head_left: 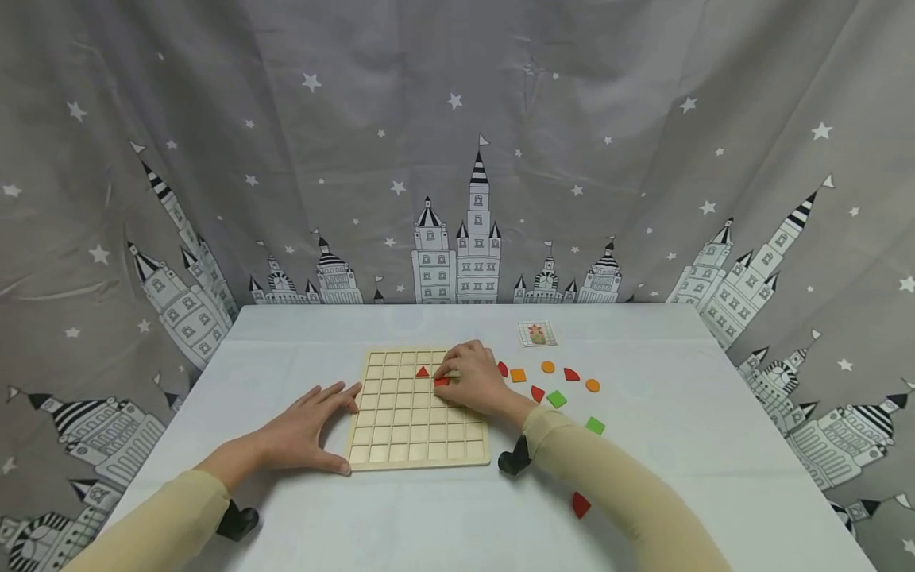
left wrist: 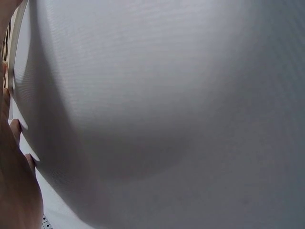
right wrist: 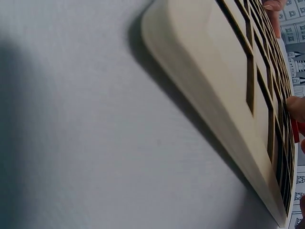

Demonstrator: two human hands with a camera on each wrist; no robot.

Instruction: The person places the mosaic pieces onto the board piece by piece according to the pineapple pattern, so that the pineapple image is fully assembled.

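A wooden grid board (head_left: 400, 433) lies flat on the table, with a red triangle (head_left: 422, 371) in one of its upper cells. At the board's left edge rests my left hand (head_left: 303, 429), fingers spread, thumb near the lower left corner. Over the board's upper right cells, my right hand (head_left: 473, 380) pinches a red piece (head_left: 442, 381) between thumb and fingers; its full outline is covered by the fingers. In the right wrist view the same red piece (right wrist: 296, 131) shows at the fingertips, close over the grid.
Right of the board lie several red quarter-circles (head_left: 538, 394), orange circles (head_left: 592, 385), an orange square (head_left: 518, 375) and green squares (head_left: 595, 426). One red quarter-circle (head_left: 581, 504) sits nearer the front, beside the right sleeve. A small picture card (head_left: 537, 334) lies at the back of the white table (head_left: 300, 326).
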